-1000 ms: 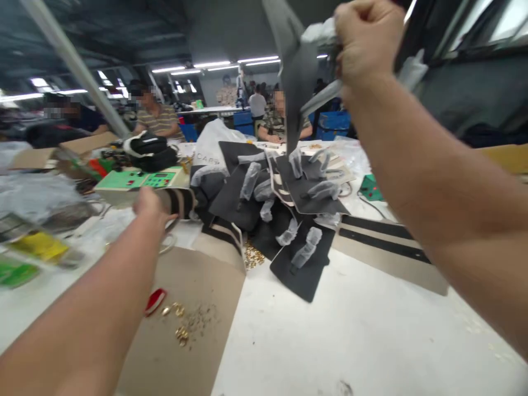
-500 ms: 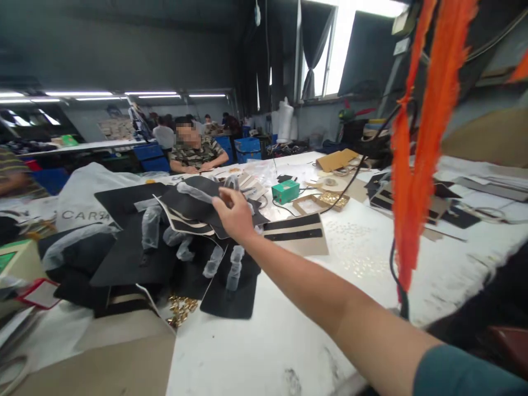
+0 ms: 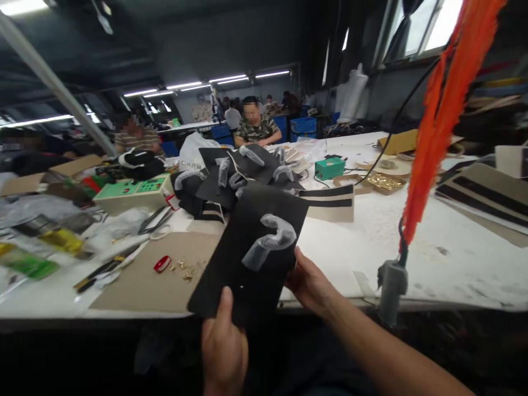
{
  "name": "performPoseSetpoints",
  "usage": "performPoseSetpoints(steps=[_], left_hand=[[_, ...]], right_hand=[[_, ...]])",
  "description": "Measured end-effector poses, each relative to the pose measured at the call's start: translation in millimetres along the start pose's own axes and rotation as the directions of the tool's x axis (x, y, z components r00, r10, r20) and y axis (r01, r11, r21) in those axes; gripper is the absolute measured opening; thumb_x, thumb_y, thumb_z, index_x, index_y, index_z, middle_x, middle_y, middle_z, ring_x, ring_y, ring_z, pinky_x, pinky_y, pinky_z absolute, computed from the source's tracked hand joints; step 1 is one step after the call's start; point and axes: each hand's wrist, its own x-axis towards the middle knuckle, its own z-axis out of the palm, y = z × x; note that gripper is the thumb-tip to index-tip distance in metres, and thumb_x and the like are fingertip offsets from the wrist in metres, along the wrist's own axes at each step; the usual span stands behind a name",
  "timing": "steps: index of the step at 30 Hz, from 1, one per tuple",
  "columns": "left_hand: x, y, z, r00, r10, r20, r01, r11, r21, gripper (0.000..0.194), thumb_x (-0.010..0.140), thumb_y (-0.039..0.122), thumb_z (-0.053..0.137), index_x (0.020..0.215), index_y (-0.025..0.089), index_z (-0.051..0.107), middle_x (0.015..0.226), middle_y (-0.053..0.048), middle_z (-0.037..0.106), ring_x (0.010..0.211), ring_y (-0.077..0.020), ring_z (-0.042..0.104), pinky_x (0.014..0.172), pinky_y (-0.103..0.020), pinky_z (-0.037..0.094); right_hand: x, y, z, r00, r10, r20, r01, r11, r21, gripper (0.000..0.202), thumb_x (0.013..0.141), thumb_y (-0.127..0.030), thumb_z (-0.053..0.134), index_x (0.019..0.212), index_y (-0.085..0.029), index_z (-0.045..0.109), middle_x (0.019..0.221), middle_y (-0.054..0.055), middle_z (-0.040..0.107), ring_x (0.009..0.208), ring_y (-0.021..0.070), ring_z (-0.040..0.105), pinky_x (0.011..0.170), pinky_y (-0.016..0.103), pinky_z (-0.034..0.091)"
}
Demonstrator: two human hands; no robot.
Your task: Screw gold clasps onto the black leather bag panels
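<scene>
A flat black panel (image 3: 247, 236) is held tilted above the table's near edge, with a handle wrapped in clear plastic (image 3: 270, 240) on its face. My left hand (image 3: 225, 344) grips its lower edge, thumb on the front and fingers behind. My right hand (image 3: 307, 280) holds the right edge, its fingers partly hidden by the panel. Behind the panel lies a heap of similar black pieces (image 3: 218, 184) with wrapped handles. A brown board (image 3: 152, 275) with small gold parts (image 3: 187, 272) and a red object (image 3: 162, 264) lies to the left.
An orange hanging strip (image 3: 429, 126) ends at a grey fitting (image 3: 392, 291) on the right. A green box (image 3: 330, 168) and a tray of gold parts (image 3: 385, 182) stand farther back. A green-topped machine (image 3: 132, 192) is at left. A person (image 3: 256, 126) sits across the table.
The view has swung left. My right hand has come back from the heap and now holds a black panel. My left hand has come into view, gripping the same panel.
</scene>
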Motion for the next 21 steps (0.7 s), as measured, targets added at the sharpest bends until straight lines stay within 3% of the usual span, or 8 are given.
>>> performPoseSetpoints(steps=[3,6,10,12,14,16,18,21], left_hand=[[-24,-58,-20.0,0.98,-0.191,0.047,0.184,0.974,0.129,0.041,0.091,0.049,0.074,0.114,0.015,0.076,0.102,-0.012,0.081,0.121,-0.0379,0.071,0.116,-0.058,0.049],[-27,-85,-38.9,0.967,-0.115,0.227,0.081,0.985,0.154,0.046,0.088,0.05,0.077,0.12,0.017,0.075,0.123,-0.012,0.078,0.133,-0.0344,0.064,0.122,-0.05,0.043],[-14,-86,-53.9,0.923,-0.055,0.382,-0.038,0.972,0.23,0.058,0.085,0.053,0.08,0.129,0.016,0.07,0.13,-0.015,0.074,0.13,-0.0336,0.066,0.117,-0.048,0.048],[-5,-80,-57.8,0.933,-0.028,0.358,-0.067,0.966,0.249,0.072,0.084,0.054,0.08,0.142,0.017,0.06,0.134,-0.018,0.071,0.122,-0.0339,0.069,0.106,-0.048,0.057],[3,-73,-60.3,0.962,0.062,0.266,-0.134,0.955,0.263,0.082,0.082,0.052,0.081,0.151,0.02,0.049,0.139,-0.019,0.066,0.118,-0.0326,0.07,0.096,-0.045,0.061],[13,-66,-62.8,0.962,0.186,0.201,-0.242,0.922,0.303,0.077,0.084,0.049,0.079,0.15,0.023,0.049,0.143,-0.017,0.063,0.121,-0.0308,0.068,0.097,-0.043,0.06],[27,-65,-69.2,0.945,0.237,0.226,-0.305,0.888,0.345,0.059,0.09,0.047,0.074,0.141,0.025,0.058,0.14,-0.014,0.065,0.124,-0.0292,0.065,0.103,-0.042,0.057],[50,-83,-95.4,0.957,0.125,0.262,-0.228,0.884,0.409,0.045,0.091,0.055,0.07,0.124,0.024,0.07,0.125,-0.013,0.072,0.118,-0.0311,0.068,0.105,-0.045,0.055]], right_hand=[[-25,1,-14,0.996,0.02,-0.087,-0.033,0.987,-0.156,0.04,0.082,-0.06,0.082,0.096,-0.023,0.075,0.089,0.004,0.077,0.07,0.0208,0.068,0.065,0.031,0.053],[-32,6,-25,0.991,0.071,-0.111,-0.105,0.936,-0.337,0.044,0.079,-0.059,0.084,0.098,-0.021,0.075,0.096,0.007,0.079,0.077,0.0242,0.071,0.069,0.033,0.055],[-26,8,-35,0.988,-0.029,-0.152,-0.044,0.889,-0.456,0.051,0.075,-0.056,0.088,0.112,-0.023,0.077,0.112,0.008,0.079,0.096,0.0316,0.074,0.082,0.039,0.059],[-25,3,-42,0.987,-0.089,-0.137,0.002,0.843,-0.537,0.049,0.078,-0.055,0.085,0.116,-0.024,0.077,0.117,0.009,0.078,0.105,0.0336,0.073,0.088,0.042,0.059],[-27,-3,-48,0.988,-0.082,-0.129,-0.018,0.776,-0.63,0.048,0.082,-0.054,0.082,0.12,-0.026,0.077,0.119,0.008,0.078,0.107,0.0343,0.073,0.089,0.043,0.06],[-28,-7,-54,0.988,-0.002,-0.154,-0.106,0.716,-0.69,0.049,0.083,-0.055,0.08,0.123,-0.026,0.076,0.114,0.008,0.079,0.099,0.0345,0.076,0.083,0.043,0.062],[-25,-7,-59,0.978,0.049,-0.205,-0.184,0.677,-0.713,0.051,0.082,-0.058,0.079,0.122,-0.027,0.077,0.109,0.008,0.08,0.092,0.0347,0.077,0.078,0.044,0.062],[-12,-2,-71,0.942,-0.095,-0.322,-0.203,0.603,-0.772,0.051,0.075,-0.06,0.079,0.114,-0.029,0.078,0.104,0.006,0.08,0.094,0.0347,0.076,0.08,0.043,0.062]])
